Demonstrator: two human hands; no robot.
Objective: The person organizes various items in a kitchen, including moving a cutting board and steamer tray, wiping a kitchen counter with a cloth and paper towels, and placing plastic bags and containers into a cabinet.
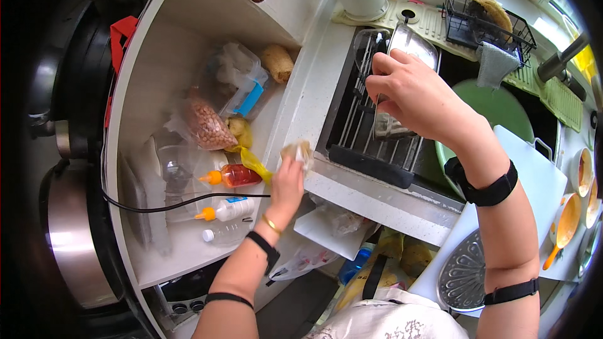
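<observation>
My left hand [288, 186] grips a crumpled, pale-brown and white cloth or sponge [298, 152], blurred, against the counter edge [325, 168] by the sink. Above the rolled-out metal drying rack [365, 143], my right hand [410, 84] holds a shiny rectangular container [414, 48] by its side. The hand hides the container's middle. Behind it on the rack lies a clear container [370, 47]. Nearest my left hand in the open cabinet are a yellow plastic bag [254, 164] and a bottle of red sauce [240, 175] with an orange nozzle.
Inside the cabinet are a bag of peanuts [207, 125], a clear box [245, 84] and a white squeeze bottle [233, 209]. A black cable [188, 200] crosses it. To the right are a green basin [494, 108], white cutting board [523, 165], faucet [560, 59] and orange strainer [565, 219].
</observation>
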